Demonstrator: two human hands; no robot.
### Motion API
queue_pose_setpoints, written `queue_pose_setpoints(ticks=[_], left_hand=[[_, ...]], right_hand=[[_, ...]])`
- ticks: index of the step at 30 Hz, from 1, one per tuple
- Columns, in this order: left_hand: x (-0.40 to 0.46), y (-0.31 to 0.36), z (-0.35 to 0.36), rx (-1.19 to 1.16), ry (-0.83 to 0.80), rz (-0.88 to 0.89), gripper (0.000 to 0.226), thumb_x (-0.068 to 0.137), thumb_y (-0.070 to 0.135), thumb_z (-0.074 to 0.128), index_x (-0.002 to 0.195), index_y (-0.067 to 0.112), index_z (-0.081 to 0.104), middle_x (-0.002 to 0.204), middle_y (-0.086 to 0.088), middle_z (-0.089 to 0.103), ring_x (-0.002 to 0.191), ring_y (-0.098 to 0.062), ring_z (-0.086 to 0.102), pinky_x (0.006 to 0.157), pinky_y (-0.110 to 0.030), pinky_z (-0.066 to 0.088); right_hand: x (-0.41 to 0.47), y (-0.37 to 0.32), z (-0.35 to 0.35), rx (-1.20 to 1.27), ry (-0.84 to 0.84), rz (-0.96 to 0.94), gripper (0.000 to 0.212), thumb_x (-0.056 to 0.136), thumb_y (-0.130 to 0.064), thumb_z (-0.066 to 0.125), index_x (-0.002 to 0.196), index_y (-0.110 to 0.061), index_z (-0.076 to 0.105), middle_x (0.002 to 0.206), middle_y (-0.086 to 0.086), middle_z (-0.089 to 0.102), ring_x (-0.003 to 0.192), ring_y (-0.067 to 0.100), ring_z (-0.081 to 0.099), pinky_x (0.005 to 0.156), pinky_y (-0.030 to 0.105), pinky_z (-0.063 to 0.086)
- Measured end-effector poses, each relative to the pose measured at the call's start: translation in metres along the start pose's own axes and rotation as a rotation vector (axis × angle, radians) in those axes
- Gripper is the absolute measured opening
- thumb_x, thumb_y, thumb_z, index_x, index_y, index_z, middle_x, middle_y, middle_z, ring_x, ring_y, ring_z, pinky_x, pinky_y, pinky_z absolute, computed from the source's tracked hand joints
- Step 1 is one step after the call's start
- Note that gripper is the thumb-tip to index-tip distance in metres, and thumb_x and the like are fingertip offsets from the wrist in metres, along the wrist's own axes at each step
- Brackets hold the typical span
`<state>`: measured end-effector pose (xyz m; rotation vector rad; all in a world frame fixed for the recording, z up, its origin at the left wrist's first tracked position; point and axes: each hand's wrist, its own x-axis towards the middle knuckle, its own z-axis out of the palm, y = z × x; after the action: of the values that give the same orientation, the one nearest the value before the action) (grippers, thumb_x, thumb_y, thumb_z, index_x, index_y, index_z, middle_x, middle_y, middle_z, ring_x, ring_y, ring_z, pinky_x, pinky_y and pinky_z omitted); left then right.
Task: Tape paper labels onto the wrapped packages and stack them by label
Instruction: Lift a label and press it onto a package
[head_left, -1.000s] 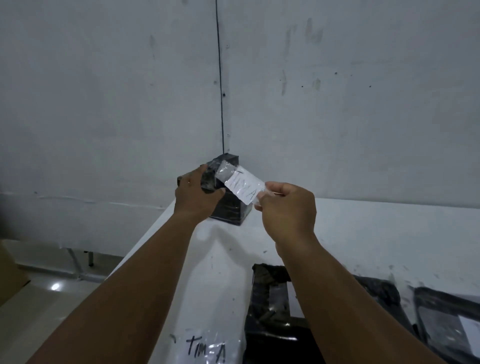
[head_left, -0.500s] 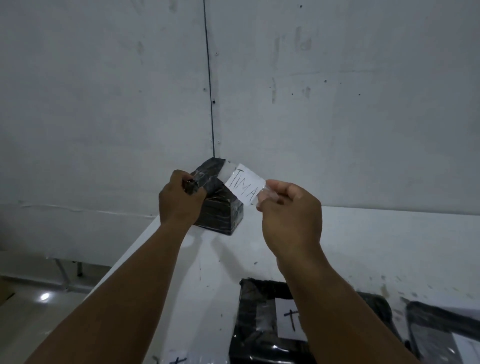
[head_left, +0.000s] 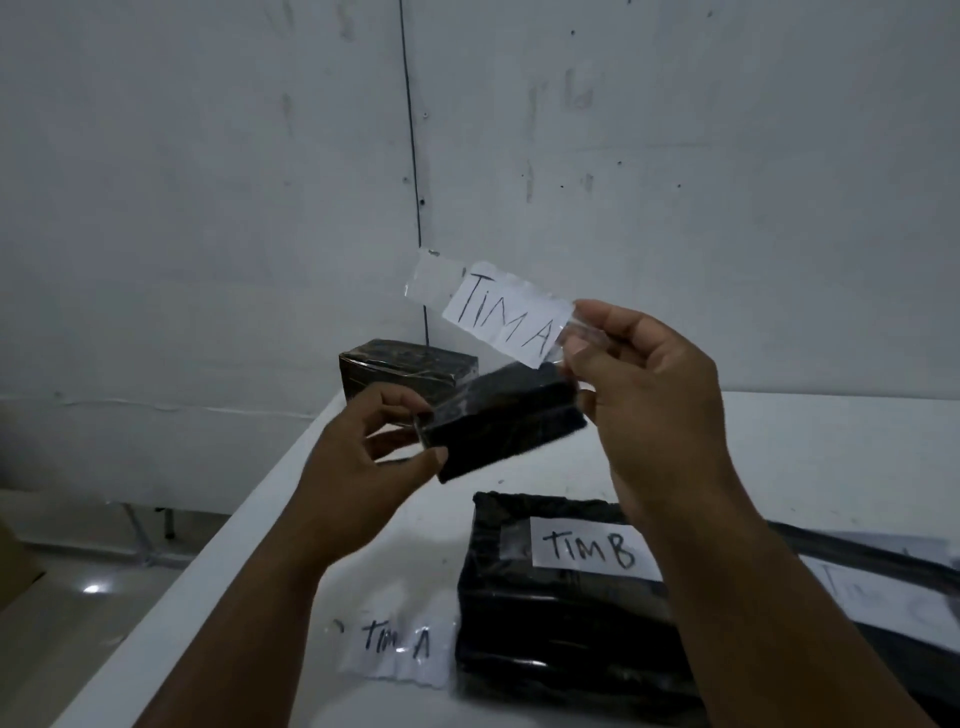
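2 hands busy: your left hand (head_left: 363, 467) now grips a small package (head_left: 501, 423) lifted off the table (head_left: 779, 441), your right hand (head_left: 644, 379) pinches the taped label (head_left: 501, 312) above it, ready to stick

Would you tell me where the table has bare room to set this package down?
Bare white table lies right of the hands. The near edge is crowded: loose TIM A label, TIM B package, more packages behind the right arm.
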<state>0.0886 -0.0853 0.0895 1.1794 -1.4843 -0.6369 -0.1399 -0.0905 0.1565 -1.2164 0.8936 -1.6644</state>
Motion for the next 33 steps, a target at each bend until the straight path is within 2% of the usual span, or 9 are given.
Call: queue_pose_setpoints(ticks=[7,11,14,17,19,22,24,27,33], left_hand=[[-0.032,0.013,0.021,-0.055,-0.243,-0.029,0.038,0.082,0.004,0.081,0.108,0.026,0.065,0.119,0.004,0.071,0.110,-0.016,0.072,0.081,-0.030,0.061],[-0.039,0.016,0.031,-0.016,-0.306,-0.046,0.038,0.083,0.005,0.080,0.110,0.026,0.065,0.119,0.007,0.070,0.109,-0.015,0.072,0.085,-0.032,0.062],[-0.041,0.016,0.037,-0.005,-0.358,-0.080,0.041,0.082,0.009,0.081,0.114,0.027,0.063,0.120,0.004,0.070,0.109,-0.018,0.072,0.091,-0.041,0.061],[-0.044,0.011,0.037,0.068,-0.368,-0.067,0.055,0.076,0.027,0.086,0.123,0.036,0.057,0.127,0.012,0.068,0.122,-0.008,0.064,0.105,-0.036,0.052],[-0.046,0.011,0.035,0.119,-0.336,-0.034,0.061,0.073,0.046,0.084,0.127,0.044,0.055,0.136,0.021,0.062,0.132,0.000,0.054,0.111,-0.030,0.043],[-0.044,0.023,0.038,-0.097,-0.189,-0.046,0.047,0.073,0.060,0.066,0.118,0.047,0.066,0.127,0.015,0.070,0.122,-0.007,0.062,0.098,-0.024,0.052],[-0.041,0.032,0.042,-0.220,-0.091,-0.071,0.047,0.078,0.063,0.057,0.115,0.039,0.072,0.122,0.006,0.073,0.114,-0.015,0.068,0.096,-0.035,0.054],[-0.039,0.043,0.046,-0.179,0.061,-0.081,0.038,0.089,0.062,0.063,0.104,0.029,0.076,0.108,0.000,0.078,0.101,-0.020,0.072,0.093,-0.047,0.057],[-0.039,0.051,0.052,-0.108,0.205,-0.070,0.018,0.090,0.046,0.064,0.091,0.037,0.079,0.087,0.003,0.078,0.080,-0.012,0.074,0.074,-0.034,0.056]], right_hand=[[-0.035,-0.015,-0.020,-0.067,-0.089,0.012,0.020,0.093,-0.010,0.073,0.105,-0.025,0.078,0.089,-0.006,0.080,0.077,0.005,0.075,0.061,0.014,0.051],[-0.045,-0.012,-0.028,-0.124,-0.088,0.047,0.018,0.093,-0.012,0.074,0.103,-0.027,0.079,0.087,-0.007,0.080,0.074,0.004,0.073,0.070,0.024,0.049],[-0.048,-0.009,-0.036,-0.128,-0.076,0.078,0.018,0.093,-0.012,0.074,0.101,-0.027,0.079,0.086,-0.007,0.080,0.072,0.003,0.072,0.071,0.025,0.048],[-0.048,-0.006,-0.043,-0.145,-0.069,0.099,0.019,0.092,-0.012,0.074,0.102,-0.027,0.079,0.086,-0.008,0.080,0.073,0.004,0.072,0.070,0.023,0.048],[-0.048,-0.004,-0.048,-0.154,-0.068,0.114,0.019,0.092,-0.012,0.074,0.102,-0.027,0.080,0.087,-0.008,0.080,0.073,0.004,0.073,0.068,0.021,0.048],[-0.047,-0.002,-0.055,-0.173,-0.082,0.138,0.018,0.092,-0.013,0.075,0.102,-0.027,0.080,0.089,-0.007,0.080,0.073,0.004,0.072,0.068,0.021,0.049],[-0.047,-0.001,-0.059,-0.194,-0.102,0.140,0.018,0.092,-0.013,0.074,0.102,-0.028,0.080,0.089,-0.006,0.080,0.072,0.003,0.071,0.068,0.022,0.049],[-0.048,-0.002,-0.064,-0.234,-0.121,0.132,0.019,0.093,-0.013,0.073,0.101,-0.029,0.079,0.089,-0.007,0.080,0.074,0.002,0.072,0.071,0.024,0.049],[-0.045,-0.005,-0.075,-0.332,-0.060,0.091,0.019,0.090,-0.022,0.079,0.106,-0.032,0.075,0.084,-0.011,0.080,0.079,0.002,0.075,0.080,0.028,0.053]])
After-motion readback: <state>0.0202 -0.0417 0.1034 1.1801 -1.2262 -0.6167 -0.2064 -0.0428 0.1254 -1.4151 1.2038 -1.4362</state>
